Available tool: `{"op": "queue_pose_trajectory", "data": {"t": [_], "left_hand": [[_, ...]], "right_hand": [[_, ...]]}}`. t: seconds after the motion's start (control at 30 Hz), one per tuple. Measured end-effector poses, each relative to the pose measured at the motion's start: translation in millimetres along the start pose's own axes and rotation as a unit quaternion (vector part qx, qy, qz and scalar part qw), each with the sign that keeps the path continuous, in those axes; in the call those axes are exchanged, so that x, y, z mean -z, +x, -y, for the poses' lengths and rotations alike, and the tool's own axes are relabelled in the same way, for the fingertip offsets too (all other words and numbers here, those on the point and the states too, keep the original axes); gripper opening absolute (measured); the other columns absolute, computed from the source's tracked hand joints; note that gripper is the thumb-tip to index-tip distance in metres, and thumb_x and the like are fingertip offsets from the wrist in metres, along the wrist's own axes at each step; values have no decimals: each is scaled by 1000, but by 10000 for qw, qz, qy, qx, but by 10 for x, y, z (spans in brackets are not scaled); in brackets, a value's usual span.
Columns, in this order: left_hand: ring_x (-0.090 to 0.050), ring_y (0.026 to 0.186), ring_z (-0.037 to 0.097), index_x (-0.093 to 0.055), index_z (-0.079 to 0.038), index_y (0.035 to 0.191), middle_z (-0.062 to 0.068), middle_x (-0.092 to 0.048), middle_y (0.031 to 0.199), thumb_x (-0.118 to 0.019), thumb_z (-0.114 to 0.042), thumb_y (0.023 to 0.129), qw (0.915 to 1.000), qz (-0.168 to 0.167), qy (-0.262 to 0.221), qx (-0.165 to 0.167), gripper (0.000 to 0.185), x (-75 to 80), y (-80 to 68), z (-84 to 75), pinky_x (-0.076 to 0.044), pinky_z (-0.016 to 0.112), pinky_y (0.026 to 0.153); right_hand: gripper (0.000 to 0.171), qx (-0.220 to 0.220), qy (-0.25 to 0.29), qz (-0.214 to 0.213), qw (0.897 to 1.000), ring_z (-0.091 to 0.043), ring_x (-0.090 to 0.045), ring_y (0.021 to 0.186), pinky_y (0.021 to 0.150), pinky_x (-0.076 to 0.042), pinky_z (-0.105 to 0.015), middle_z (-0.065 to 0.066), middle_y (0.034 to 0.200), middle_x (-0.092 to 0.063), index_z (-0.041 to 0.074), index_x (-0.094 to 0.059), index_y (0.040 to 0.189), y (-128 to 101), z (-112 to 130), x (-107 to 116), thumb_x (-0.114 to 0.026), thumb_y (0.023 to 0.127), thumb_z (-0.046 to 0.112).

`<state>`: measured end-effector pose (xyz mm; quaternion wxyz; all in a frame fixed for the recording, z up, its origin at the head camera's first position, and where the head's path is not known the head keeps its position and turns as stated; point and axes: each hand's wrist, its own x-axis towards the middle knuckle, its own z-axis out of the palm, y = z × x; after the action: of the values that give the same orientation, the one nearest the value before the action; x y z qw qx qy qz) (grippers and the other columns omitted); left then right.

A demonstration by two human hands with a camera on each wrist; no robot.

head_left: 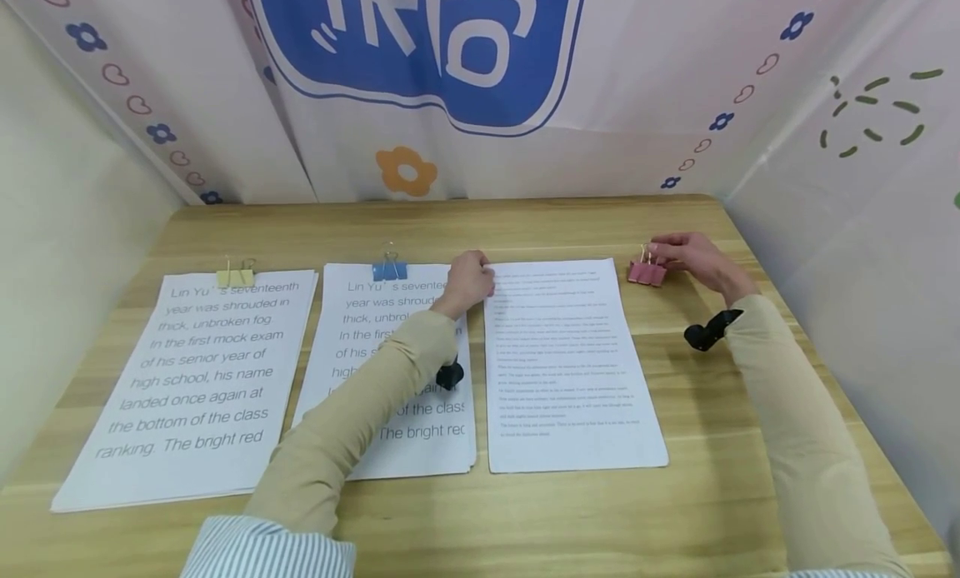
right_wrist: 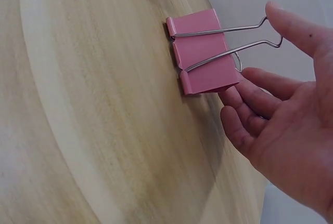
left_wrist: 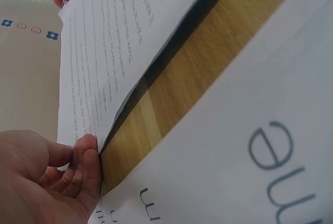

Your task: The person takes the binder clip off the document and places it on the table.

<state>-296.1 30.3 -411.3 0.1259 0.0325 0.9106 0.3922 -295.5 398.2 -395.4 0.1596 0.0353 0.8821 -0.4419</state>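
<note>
My left hand (head_left: 471, 280) pinches the top-left corner of the right-hand stack of small-print sheets (head_left: 570, 370). In the left wrist view the fingers (left_wrist: 78, 161) curl under that corner and the stack's edge (left_wrist: 109, 42) is raised off the wood. A pink binder clip (head_left: 645, 272) lies on the table just right of this stack's top edge. My right hand (head_left: 675, 251) is at its wire handles. The right wrist view shows the thumb on one handle and the fingers (right_wrist: 250, 83) against the other, with the clip (right_wrist: 203, 52) flat on the wood.
Two more stacks of large-print sheets lie to the left: the middle one (head_left: 375, 311) under a blue clip (head_left: 389, 270), the left one (head_left: 202, 378) under a yellow clip (head_left: 236, 277). A patterned cloth backdrop (head_left: 420, 62) and side walls close in the wooden table (head_left: 750, 445).
</note>
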Motion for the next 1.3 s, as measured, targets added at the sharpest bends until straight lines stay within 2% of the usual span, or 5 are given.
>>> {"op": "queue_pose_trajectory", "data": {"t": [0.27,0.43,0.7,1.03,1.3], "left_hand": [[-63,74,14,-52,0,126,10,-66,94,-47,-12,97,9999,44,-39,90,31,-5,21,12,-51,22,66],[-63,74,15,-52,0,125,11,-65,94,-47,-12,97,10000,30,-37,36,31,-4,12,8,-51,23,66],[-63,75,15,-52,-1,126,10,-65,95,-47,-12,97,10000,23,-1,38,31,-4,18,14,-51,22,65],[-64,74,16,-52,1,124,12,-66,93,-47,-11,97,10000,23,-43,-20,30,-2,16,24,-49,20,62],[-63,69,15,-52,5,125,13,-67,89,-45,-8,96,9999,-35,-80,-116,32,1,14,33,-48,20,60]], "right_hand": [[63,-110,-33,-115,9999,-2,-56,87,98,-44,-40,0,108,-61,-6,-42,134,35,2,-22,-51,95,43],[61,-167,-104,-193,9996,-4,-54,89,99,-43,-43,-3,109,-60,-5,-44,131,23,31,-45,-49,96,44],[64,-98,-501,-276,9983,-15,-53,101,97,-44,-41,-22,128,-53,-5,-50,130,4,92,-75,-46,95,48],[58,-64,-506,-350,9981,-5,-56,86,87,-47,-32,-6,106,-65,-7,-56,122,23,77,-94,-48,96,44],[56,35,-473,-261,9985,-14,-57,97,98,-45,-44,-20,121,-58,-6,-53,126,8,120,-103,-46,98,41]]}}
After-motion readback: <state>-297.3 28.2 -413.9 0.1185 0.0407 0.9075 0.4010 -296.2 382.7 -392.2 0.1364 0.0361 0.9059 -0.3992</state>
